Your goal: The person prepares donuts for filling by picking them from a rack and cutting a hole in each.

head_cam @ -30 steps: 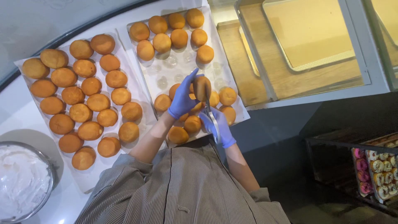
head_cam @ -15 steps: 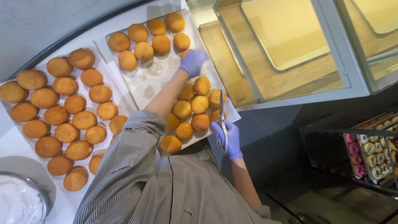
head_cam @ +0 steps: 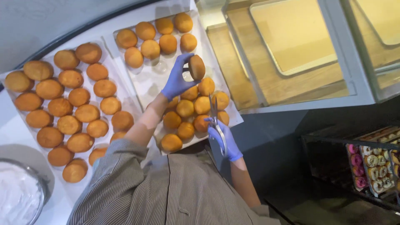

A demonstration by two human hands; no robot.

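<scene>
A white desk (head_cam: pixel 25 137) carries the work, seen from above, with a dark floor off to the right. At the near left edge stands a metal bowl (head_cam: pixel 21 196) filled with white cream. Beside it, a paper-lined tray (head_cam: pixel 121 85) holds rows of round golden buns, close together. To its right lies a second lined tray (head_cam: pixel 152 79), with a group of buns at its far end, a bare patch of paper in the middle, and another group at its near end.

Over that bare patch the left hand (head_cam: pixel 177 79), in a blue glove, has its grip closed on a single bun (head_cam: pixel 196 67), pinched between thumb and fingers and lifted on edge above the tray, just beyond the near group of buns. The striped sleeve (head_cam: pixel 125 175) of the person's shirt fills the near middle.

The right hand (head_cam: pixel 225 139), also gloved in blue, has its grip closed around a pair of scissors (head_cam: pixel 214 114), blades pointing away over the near buns.

Further right are wooden shelves with pale empty baking trays (head_cam: pixel 291 37), and at the near right a rack of decorated doughnuts (head_cam: pixel 373 166).
</scene>
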